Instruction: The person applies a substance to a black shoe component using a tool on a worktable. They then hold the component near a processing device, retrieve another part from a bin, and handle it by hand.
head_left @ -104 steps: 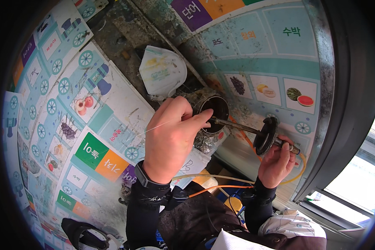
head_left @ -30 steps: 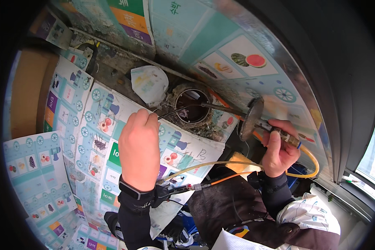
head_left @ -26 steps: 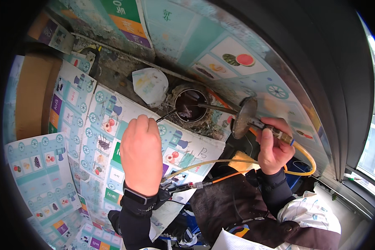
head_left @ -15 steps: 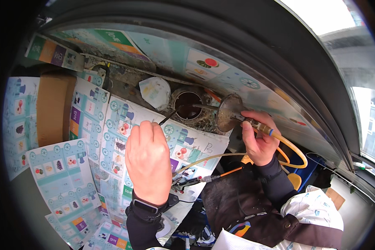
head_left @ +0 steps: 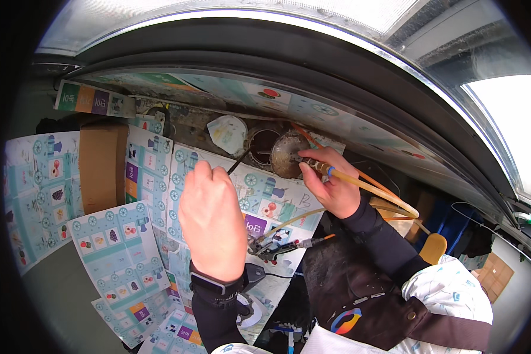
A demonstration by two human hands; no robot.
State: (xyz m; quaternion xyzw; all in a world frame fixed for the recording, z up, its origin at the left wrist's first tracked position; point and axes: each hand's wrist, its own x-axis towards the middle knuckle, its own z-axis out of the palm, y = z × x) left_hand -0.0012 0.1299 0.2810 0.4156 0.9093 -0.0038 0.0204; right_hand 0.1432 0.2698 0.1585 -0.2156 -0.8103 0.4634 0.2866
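My left hand (head_left: 211, 221) is closed round a thin dark stick (head_left: 239, 160), whose far end leans to the rim of a round opening (head_left: 262, 140) with dark brown contents. My right hand (head_left: 335, 184) grips a brass hose fitting (head_left: 317, 166) with a blue ring and a yellowish hose (head_left: 371, 186) trailing from it. In front of the fitting sits a round, stained metal disc (head_left: 287, 154), overlapping the opening's right side. A thin rod reaches from the disc into the opening; its tip is hard to make out.
Printed sheets (head_left: 119, 251) cover the work surface and its left side. Beside the opening lies a stained white piece (head_left: 228, 134). A metal tool with a hose (head_left: 283, 250) rests by my left wrist. Brown cardboard (head_left: 102, 170) stands left; a curved dark frame (head_left: 336, 76) arches across the far side.
My right hand has moved left with the hose fitting, bringing the disc from beside the opening to partly over it. My left hand keeps its grip on the stick. The view has tilted up.
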